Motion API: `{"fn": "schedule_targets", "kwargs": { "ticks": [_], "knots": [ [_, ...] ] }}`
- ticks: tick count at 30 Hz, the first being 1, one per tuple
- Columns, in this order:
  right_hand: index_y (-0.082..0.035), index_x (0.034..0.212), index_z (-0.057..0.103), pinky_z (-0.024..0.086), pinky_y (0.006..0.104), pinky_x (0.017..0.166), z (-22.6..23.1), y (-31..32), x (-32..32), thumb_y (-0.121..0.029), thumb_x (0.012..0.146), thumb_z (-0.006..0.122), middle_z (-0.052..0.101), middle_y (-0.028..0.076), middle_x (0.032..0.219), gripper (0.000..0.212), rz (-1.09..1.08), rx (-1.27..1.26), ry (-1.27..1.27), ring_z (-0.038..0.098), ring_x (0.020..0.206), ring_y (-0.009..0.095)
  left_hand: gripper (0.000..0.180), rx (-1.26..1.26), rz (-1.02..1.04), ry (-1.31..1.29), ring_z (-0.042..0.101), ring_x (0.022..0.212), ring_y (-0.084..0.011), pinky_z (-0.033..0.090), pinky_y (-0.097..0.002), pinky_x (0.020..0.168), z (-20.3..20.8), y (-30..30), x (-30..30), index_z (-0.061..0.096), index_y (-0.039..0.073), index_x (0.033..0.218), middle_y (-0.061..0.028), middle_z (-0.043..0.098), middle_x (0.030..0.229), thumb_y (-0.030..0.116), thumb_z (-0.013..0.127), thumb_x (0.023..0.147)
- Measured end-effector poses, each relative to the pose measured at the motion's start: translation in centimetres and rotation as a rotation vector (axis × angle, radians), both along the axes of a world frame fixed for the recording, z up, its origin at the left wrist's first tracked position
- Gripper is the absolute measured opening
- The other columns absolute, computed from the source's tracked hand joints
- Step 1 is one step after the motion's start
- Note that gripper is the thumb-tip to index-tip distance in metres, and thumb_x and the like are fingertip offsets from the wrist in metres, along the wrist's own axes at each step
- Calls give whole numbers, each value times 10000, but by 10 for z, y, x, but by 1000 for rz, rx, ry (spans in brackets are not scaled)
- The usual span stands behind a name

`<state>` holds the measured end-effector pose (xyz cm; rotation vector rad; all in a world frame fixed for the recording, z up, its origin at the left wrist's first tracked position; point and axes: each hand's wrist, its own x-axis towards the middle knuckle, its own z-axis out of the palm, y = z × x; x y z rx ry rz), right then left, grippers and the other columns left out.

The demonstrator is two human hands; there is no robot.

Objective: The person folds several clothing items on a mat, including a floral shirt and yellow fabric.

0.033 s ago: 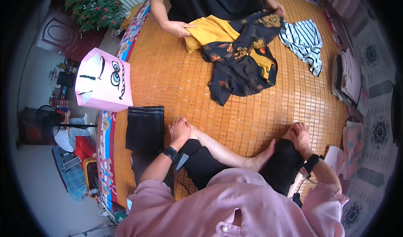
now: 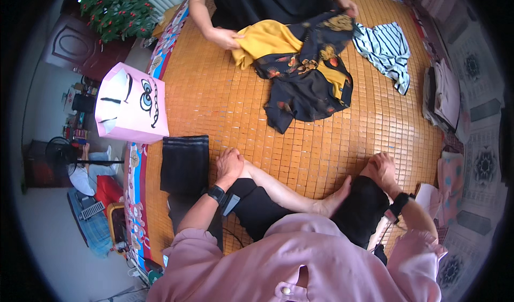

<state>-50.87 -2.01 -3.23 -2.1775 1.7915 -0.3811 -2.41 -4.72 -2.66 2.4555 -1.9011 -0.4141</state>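
My left hand (image 2: 230, 164) rests on my left knee, its fingers draped loosely and nothing in them. On my right knee lies my right hand (image 2: 381, 168), likewise loose and without any object. Close to my left hand is a folded black cloth (image 2: 184, 163), flat on the bamboo mat (image 2: 225, 104). Across the mat, another person's two hands hold a black floral garment with yellow parts (image 2: 308, 96), partly spread out. A striped white and dark top (image 2: 386, 48) lies crumpled to its right.
A pink paper bag (image 2: 131, 106) with a cartoon face stands at the mat's left edge. Folded clothes (image 2: 447, 96) are stacked at the right beside the patterned wall. Farther left are a potted plant (image 2: 115, 10), a fan (image 2: 61, 152) and a seated person.
The other person's hands have shifted slightly left, pulling the yellow and black garment's upper part with them. My hands stay in place on my knees.
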Motion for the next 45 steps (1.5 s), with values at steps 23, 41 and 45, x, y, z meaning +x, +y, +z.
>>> {"fn": "schedule_targets", "kwargs": {
  "ticks": [23,41,45],
  "knots": [
    [-35,1007,535,482,361,638,-51,-202,51,-193,776,574,610,166,777,283,-103,339,-258,606,717,283,116,-28,517,917,512,484,-79,402,-209,414,-54,-118,-71,522,75,769,-10,522,583,158,570,836],
    [8,900,610,441,259,504,24,-189,-14,-177,740,623,582,38,632,245,-208,424,-401,553,557,106,111,67,100,1311,555,568,-90,440,-230,466,17,-29,-56,487,65,768,-20,534,647,37,594,768],
    [-27,667,569,380,258,419,2,-174,-97,-162,726,575,529,19,528,148,-205,344,-203,494,458,102,111,368,-246,1243,522,532,-94,429,-230,483,-10,11,-136,482,61,759,-13,517,642,46,592,753]
  ]
}}
